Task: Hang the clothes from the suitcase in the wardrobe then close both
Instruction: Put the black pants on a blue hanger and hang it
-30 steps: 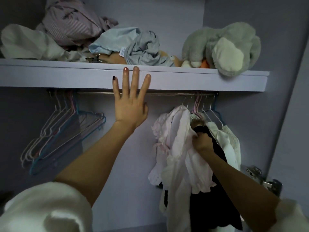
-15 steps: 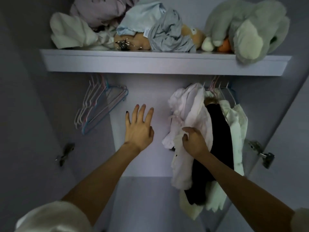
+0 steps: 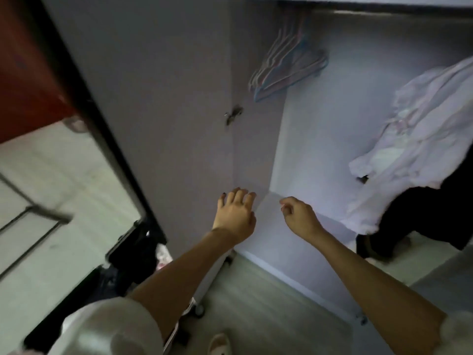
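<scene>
Left grip: fingers spread and loose, holding nothing, raised in front of the wardrobe's left inner corner, near the floor panel's back left corner.
Right grip: fingers curled loosely inward, thumb near the forefinger, nothing held; in the air above the floor panel's left part, just beside the left grip and apart from it.
Sleeves: white cuffs at the bottom edge, bare forearms reaching up and forward.
Wardrobe: open, pale inside; its left door swung out, a metal hinge on the door's inner edge.
Rail: runs along the top edge under the shelf.
Hangers: a bare bunch of pink, white and blue ones at the rail's left end.
Clothes: white and pale pink garments over a black one, hanging at the wardrobe's right side, well apart from both grips.
Suitcase: dark, open, on the floor by the left door's lower edge, patterned fabric showing inside; partly hidden by the left arm.
Slipper: pale, on the grey floor at the bottom edge.
</scene>
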Available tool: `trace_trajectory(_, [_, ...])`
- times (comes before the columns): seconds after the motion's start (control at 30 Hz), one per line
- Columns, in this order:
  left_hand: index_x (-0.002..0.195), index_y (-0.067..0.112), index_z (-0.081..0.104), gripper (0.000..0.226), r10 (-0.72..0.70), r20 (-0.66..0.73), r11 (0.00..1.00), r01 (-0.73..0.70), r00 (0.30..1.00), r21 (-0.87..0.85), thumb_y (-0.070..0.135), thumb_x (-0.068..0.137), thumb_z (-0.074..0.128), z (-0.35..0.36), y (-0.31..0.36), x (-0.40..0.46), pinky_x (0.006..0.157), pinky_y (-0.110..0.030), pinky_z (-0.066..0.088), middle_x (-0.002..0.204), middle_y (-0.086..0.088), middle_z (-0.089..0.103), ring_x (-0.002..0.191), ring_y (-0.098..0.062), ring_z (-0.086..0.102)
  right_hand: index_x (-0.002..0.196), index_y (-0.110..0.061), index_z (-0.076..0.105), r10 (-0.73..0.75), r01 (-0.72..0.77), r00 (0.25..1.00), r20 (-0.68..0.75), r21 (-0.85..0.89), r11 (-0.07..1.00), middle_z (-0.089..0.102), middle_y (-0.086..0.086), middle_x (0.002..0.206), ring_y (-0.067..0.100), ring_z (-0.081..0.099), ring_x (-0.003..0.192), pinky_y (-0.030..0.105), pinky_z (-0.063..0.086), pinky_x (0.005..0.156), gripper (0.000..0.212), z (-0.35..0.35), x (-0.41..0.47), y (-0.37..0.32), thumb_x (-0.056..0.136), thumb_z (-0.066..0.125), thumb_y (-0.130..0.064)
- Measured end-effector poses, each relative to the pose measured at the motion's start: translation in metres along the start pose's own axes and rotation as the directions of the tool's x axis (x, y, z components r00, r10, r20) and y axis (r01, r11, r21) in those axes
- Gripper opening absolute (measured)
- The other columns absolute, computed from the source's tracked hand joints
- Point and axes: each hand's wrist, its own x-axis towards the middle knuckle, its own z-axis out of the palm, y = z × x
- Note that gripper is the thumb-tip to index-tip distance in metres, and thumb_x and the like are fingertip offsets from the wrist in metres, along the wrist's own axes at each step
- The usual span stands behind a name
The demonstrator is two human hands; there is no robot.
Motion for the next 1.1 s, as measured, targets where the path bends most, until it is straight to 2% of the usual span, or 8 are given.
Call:
trace_trajectory(0.1, [0.142, 0.018, 0.032, 0.049, -0.076, 0.105, 0.996, 0.081, 0.992, -0.037, 0.025, 0.095, 0.041, 0.011, -0.04, -0.051, 0.11, -0.034, 0.021, 0.145, -0.005, 0.036, 0.137, -0.02, 0.028, 0.112, -0.002, 0.061, -0.054, 0.056, 0.975, 0.217, -0.004, 0.998, 0.064, 0.018, 0.112, 0.035, 0.058, 0.106, 0.039, 0.047, 0.093, 0.028, 0.051, -0.02, -0.021, 0.093, 0.04, -0.006])
trace_trajectory(0.23, [0.137, 0.019, 0.041, 0.043, -0.252, 0.189, 0.96, 0.27, 0.949, -0.075, 0.023, 0.094, 0.043, 0.018, -0.109, -0.116, 0.101, -0.034, 0.034, 0.138, -0.006, 0.046, 0.127, -0.025, 0.042, 0.116, -0.001, 0.061, -0.103, 0.116, 0.876, 0.471, 0.001, 0.993, 0.061, 0.015, 0.122, 0.028, 0.056, 0.115, 0.025, 0.04, 0.095, 0.03, 0.129, -0.042, -0.058, 0.095, 0.041, -0.007])
trace_trajectory(0.43, [0.132, 0.017, 0.046, 0.04, -0.561, 0.212, 0.797, 0.591, 0.8, -0.123, 0.019, 0.092, 0.043, 0.031, -0.234, -0.181, 0.099, -0.039, 0.041, 0.132, -0.006, 0.049, 0.122, -0.028, 0.047, 0.11, -0.001, 0.063, -0.163, 0.234, 0.698, 0.697, -0.008, 0.972, 0.065, 0.015, 0.114, 0.028, 0.06, 0.107, 0.031, 0.045, 0.091, 0.032, 0.244, -0.05, -0.135, 0.094, 0.036, -0.008])
trace_trajectory(0.57, [0.131, 0.015, 0.047, 0.039, -0.656, 0.243, 0.696, 0.697, 0.714, -0.172, 0.021, 0.092, 0.043, 0.046, -0.325, -0.202, 0.1, -0.041, 0.041, 0.13, -0.008, 0.051, 0.121, -0.029, 0.048, 0.101, 0.008, 0.058, -0.124, 0.197, 0.674, 0.728, -0.016, 0.98, 0.062, 0.025, 0.105, 0.034, 0.058, 0.085, 0.038, 0.045, 0.078, 0.029, 0.326, -0.029, -0.18, 0.093, 0.035, -0.008])
trace_trajectory(0.7, [0.129, 0.014, 0.048, 0.037, -0.687, 0.288, 0.629, 0.745, 0.667, -0.224, 0.019, 0.093, 0.041, 0.076, -0.418, -0.201, 0.098, -0.041, 0.041, 0.129, -0.011, 0.05, 0.119, -0.031, 0.048, 0.126, -0.005, 0.052, -0.097, 0.149, 0.698, 0.709, -0.012, 0.989, 0.057, 0.014, 0.126, 0.024, 0.057, 0.106, 0.022, 0.039, 0.082, 0.035, 0.408, 0.01, -0.205, 0.096, 0.034, -0.008])
trace_trajectory(0.77, [0.131, 0.014, 0.045, 0.038, -0.694, 0.316, 0.602, 0.762, 0.647, -0.24, 0.019, 0.094, 0.04, 0.108, -0.461, -0.194, 0.098, -0.041, 0.041, 0.129, -0.011, 0.049, 0.119, -0.031, 0.048, 0.134, -0.006, 0.044, -0.058, 0.106, 0.714, 0.697, -0.026, 0.994, 0.054, 0.015, 0.128, 0.025, 0.056, 0.106, 0.022, 0.039, 0.081, 0.039, 0.457, 0.032, -0.206, 0.097, 0.034, -0.008])
trace_trajectory(0.93, [0.138, 0.016, 0.037, 0.043, -0.7, 0.382, 0.533, 0.798, 0.603, -0.283, 0.02, 0.095, 0.04, 0.23, -0.536, -0.174, 0.095, -0.039, 0.042, 0.135, -0.009, 0.043, 0.122, -0.03, 0.046, 0.135, -0.01, 0.041, 0.07, -0.008, 0.726, 0.684, -0.093, 0.996, 0.059, 0.013, 0.101, 0.027, 0.057, 0.086, 0.032, 0.044, 0.078, 0.04, 0.58, 0.077, -0.16, 0.096, 0.035, -0.007])
trace_trajectory(1.1, [0.149, 0.017, 0.015, 0.059, -0.706, 0.46, 0.45, 0.842, 0.539, -0.297, 0.018, 0.095, 0.039, 0.386, -0.593, -0.158, 0.104, -0.041, 0.036, 0.15, -0.008, 0.021, 0.134, -0.033, 0.03, 0.141, -0.007, 0.033, 0.089, -0.016, 0.738, 0.668, -0.115, 0.993, 0.043, 0.016, 0.141, 0.029, 0.044, 0.127, 0.036, 0.036, 0.106, 0.047, 0.709, 0.123, -0.082, 0.095, 0.038, -0.006])
